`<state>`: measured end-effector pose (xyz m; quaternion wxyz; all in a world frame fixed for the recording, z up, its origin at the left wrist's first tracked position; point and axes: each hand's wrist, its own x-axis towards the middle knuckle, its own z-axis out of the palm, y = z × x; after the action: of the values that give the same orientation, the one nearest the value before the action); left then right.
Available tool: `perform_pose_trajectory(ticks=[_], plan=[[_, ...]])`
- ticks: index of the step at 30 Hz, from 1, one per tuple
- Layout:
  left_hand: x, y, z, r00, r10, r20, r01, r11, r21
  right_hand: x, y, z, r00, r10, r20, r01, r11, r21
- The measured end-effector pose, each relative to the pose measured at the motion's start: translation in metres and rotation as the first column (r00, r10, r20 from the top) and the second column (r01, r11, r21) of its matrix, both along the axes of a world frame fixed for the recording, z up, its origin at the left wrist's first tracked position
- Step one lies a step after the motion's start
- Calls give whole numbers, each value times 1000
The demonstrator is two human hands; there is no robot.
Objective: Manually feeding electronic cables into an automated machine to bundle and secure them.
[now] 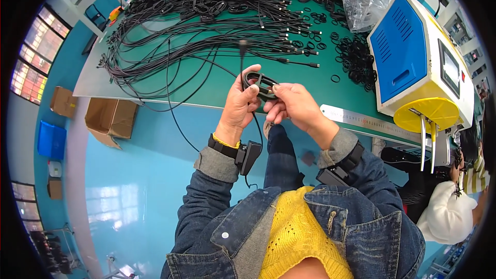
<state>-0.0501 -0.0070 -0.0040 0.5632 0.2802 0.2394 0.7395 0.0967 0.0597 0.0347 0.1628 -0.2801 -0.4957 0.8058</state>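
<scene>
**2 hands gripping a coiled black cable above the green bench**

The person is holding a small coil of black cable in front of the chest, just over the near edge of the green table. The left hand is closing around the coil's left side, with the thumb pressing on the loop from the front and the fingers wrapping behind it. The right hand is pinching the coil's right side between thumb and fingertips, so both hands are touching the same bundle. One loose end of the cable is sticking straight up from the coil, and its plug is showing above the left hand; another strand is hanging down past the left wrist.

Both wrists are wearing black straps, and a small black box is sitting on the left one. The sleeves are denim over a yellow knitted top.

Across the table, a big pile of black cables is lying spread out, well apart from the hands. To its right, a scatter of small black rings is lying near a clear plastic bag. A blue, white and yellow machine is standing at the table's right end, and a metal ruler is lying along the near edge beside it. Cardboard boxes are sitting on the blue floor at the left. Another person in a white top is sitting at the far right.
</scene>
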Motion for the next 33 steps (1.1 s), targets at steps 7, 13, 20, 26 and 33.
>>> perform_pose_trajectory(ticks=[7, 13, 20, 26, 33], plan=[[15, 1, 0, 996, -81, -40, 83, 996, 39, -7, -30, 7, 995, -85, -45, 92, 981, 169], [22, -7, 4, 985, -115, -129, 121, 992, 42, -2, -33, 6, 995, -62, -83, 79, 972, 220], [29, -7, 17, 999, -26, -46, 33, 986, 165, 0, -35, 20, 986, -72, -147, 89, 989, 116], [37, -7, 10, 995, -23, -96, 33, 994, 104, 6, -32, 14, 989, -63, -131, 81, 988, 134], [32, -7, 19, 977, -26, -211, 54, 990, 127, 7, -36, 24, 988, -67, -139, 90, 982, 167]])
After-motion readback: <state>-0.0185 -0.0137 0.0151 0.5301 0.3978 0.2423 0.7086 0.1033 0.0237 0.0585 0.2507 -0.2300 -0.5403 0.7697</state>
